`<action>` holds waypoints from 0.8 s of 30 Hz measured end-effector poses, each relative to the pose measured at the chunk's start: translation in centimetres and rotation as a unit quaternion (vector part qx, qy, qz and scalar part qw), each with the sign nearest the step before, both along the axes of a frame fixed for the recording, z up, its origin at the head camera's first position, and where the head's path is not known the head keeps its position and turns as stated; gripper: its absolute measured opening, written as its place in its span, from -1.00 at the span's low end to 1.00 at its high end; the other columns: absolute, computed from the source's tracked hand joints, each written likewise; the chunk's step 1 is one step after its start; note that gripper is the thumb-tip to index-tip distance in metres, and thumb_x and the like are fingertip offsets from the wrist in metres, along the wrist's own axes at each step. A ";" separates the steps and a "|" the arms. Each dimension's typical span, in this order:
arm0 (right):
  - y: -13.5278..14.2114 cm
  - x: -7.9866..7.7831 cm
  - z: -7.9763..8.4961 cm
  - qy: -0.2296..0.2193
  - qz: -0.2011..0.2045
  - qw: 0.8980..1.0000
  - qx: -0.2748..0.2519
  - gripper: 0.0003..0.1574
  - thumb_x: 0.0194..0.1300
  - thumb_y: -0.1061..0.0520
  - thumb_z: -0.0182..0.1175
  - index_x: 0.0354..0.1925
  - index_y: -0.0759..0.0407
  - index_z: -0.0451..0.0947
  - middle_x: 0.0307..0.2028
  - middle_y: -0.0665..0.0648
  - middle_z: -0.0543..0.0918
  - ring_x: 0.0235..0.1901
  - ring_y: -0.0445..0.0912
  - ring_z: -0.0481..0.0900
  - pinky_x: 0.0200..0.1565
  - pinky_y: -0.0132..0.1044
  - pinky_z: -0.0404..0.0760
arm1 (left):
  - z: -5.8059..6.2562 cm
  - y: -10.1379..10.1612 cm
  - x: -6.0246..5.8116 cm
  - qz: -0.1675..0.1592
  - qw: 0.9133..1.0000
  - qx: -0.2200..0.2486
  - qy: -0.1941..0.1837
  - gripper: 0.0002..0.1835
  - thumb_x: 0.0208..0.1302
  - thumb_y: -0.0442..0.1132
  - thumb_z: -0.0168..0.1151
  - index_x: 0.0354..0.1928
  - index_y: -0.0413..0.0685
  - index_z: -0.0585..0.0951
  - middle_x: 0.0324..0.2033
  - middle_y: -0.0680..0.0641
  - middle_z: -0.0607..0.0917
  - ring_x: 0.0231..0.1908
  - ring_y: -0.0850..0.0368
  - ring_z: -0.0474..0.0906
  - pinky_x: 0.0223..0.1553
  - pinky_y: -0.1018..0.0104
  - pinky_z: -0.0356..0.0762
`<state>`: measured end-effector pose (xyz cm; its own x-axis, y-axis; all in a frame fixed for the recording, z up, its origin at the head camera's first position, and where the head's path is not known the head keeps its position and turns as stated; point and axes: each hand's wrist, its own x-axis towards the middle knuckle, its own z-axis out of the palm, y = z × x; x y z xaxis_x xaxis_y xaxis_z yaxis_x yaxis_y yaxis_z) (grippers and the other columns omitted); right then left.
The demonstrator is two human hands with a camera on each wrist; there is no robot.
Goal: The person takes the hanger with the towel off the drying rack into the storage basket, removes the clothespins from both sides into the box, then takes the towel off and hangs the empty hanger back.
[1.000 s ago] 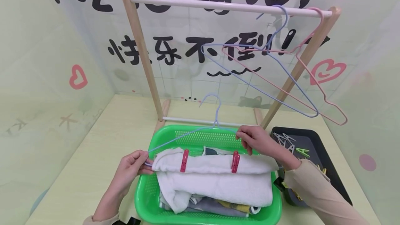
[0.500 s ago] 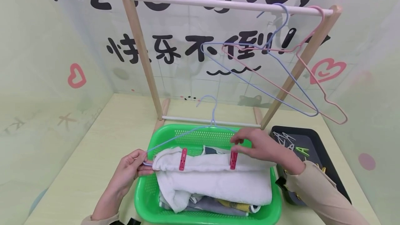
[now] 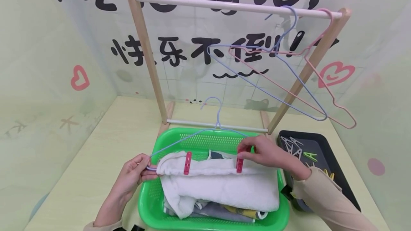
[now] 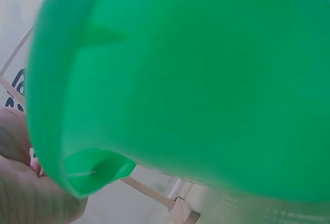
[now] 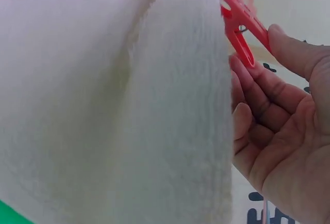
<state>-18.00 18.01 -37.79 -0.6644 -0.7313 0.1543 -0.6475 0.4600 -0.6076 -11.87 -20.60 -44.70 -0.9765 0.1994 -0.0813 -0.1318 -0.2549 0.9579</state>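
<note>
A white towel [image 3: 224, 191] is folded over the lower bar of a blue wire hanger [image 3: 184, 139], above a green basket [image 3: 145, 202]. Two red clothespins grip its top fold, a left clothespin [image 3: 187, 163] and a right clothespin [image 5: 241, 17]. My left hand [image 3: 132, 169] pinches the hanger's left corner just beside the towel's edge. With thumb and fingers, my right hand [image 3: 266, 151] pinches the handles of the right clothespin. In the left wrist view, the basket's green wall covers most of the frame and hides what that hand holds.
A wooden rack with a white top rail [image 3: 208, 3] stands behind the basket, carrying another blue hanger [image 3: 302, 81] and a pink hanger [image 3: 334, 97]. At right, a black tray [image 3: 321, 145] holds loose clothespins [image 3: 310, 156]. Grey and patterned cloths [image 3: 218, 212] lie in the basket.
My right hand has come from the hanger's right arm to the right clothespin and now pinches its handles. The hanger's hook has shifted slightly left. My left hand keeps its hold.
</note>
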 end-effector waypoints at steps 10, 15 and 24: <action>0.8 0.3 0.5 0.008 -0.069 0.995 -0.069 -0.96 0.22 0.21 0.26 -0.38 0.13 0.60 -0.49 -0.11 0.63 -0.50 -0.22 0.53 -0.53 -0.40 0.57 | -0.2 -0.1 -0.1 0.001 1.000 -0.003 0.002 -0.68 0.48 -0.19 -0.09 -0.49 -0.06 0.47 -0.47 0.00 0.72 -0.44 0.19 0.68 -0.35 0.37 0.69; 2.7 0.6 1.4 0.042 -0.131 0.988 -0.072 -0.95 0.22 0.23 0.26 -0.38 0.11 0.60 -0.50 -0.13 0.60 -0.53 -0.22 0.51 -0.54 -0.41 0.56 | -0.2 -0.1 -0.1 0.003 1.000 -0.005 -0.003 -0.68 0.47 -0.19 -0.09 -0.48 -0.06 0.47 -0.47 0.01 0.72 -0.43 0.19 0.68 -0.34 0.37 0.69; 8.7 0.9 1.5 0.079 -0.262 0.961 -0.044 -0.94 0.19 0.26 0.29 -0.32 0.22 0.59 -0.49 0.05 0.62 -0.60 -0.23 0.44 -0.59 -0.53 0.48 | -0.3 -0.2 0.0 0.011 1.000 -0.002 -0.005 -0.68 0.47 -0.18 -0.08 -0.49 -0.05 0.48 -0.48 0.01 0.72 -0.44 0.19 0.68 -0.34 0.37 0.69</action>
<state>-17.08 26.75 -36.25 -0.9009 -0.2826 0.3294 -0.4284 0.7000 -0.5714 -11.86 -20.76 -44.96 -0.9799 0.1769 -0.0926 -0.1365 -0.2548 0.9573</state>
